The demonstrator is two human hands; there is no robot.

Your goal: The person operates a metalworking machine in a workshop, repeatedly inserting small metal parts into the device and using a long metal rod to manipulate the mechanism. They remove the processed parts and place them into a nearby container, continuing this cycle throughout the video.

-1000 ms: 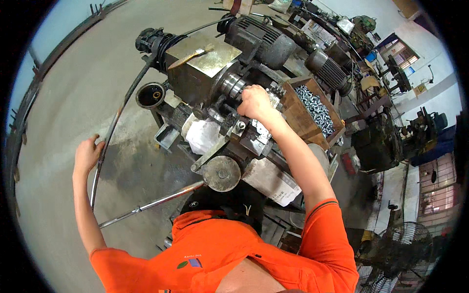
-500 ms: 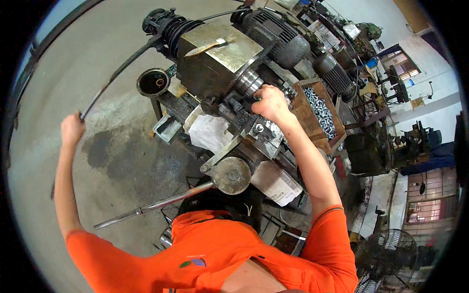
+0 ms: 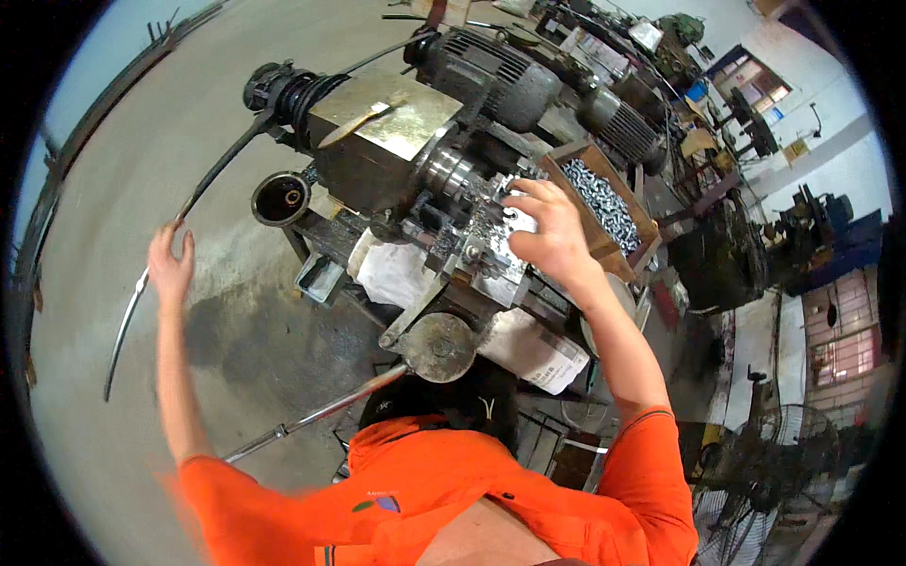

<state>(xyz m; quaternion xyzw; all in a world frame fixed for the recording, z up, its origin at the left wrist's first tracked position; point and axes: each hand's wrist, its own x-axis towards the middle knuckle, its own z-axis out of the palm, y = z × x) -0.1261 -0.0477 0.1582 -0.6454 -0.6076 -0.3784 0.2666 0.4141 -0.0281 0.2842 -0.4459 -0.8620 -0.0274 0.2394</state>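
one left hand [image 3: 170, 269] at long bar [image 3: 226, 158] | one right hand [image 3: 555, 234] near spindle [image 3: 449, 173]

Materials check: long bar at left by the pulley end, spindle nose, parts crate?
Long bar: likely steel; dark, dull upper stretch, shiny lower end.
Spindle nose: bare metal, probably steel; smooth, bright ringed highlights.
Parts crate: looks like wood; brown, matte, board-like sides.
Small parts inside: metal by their silvery glints; plated or bare, can't tell.
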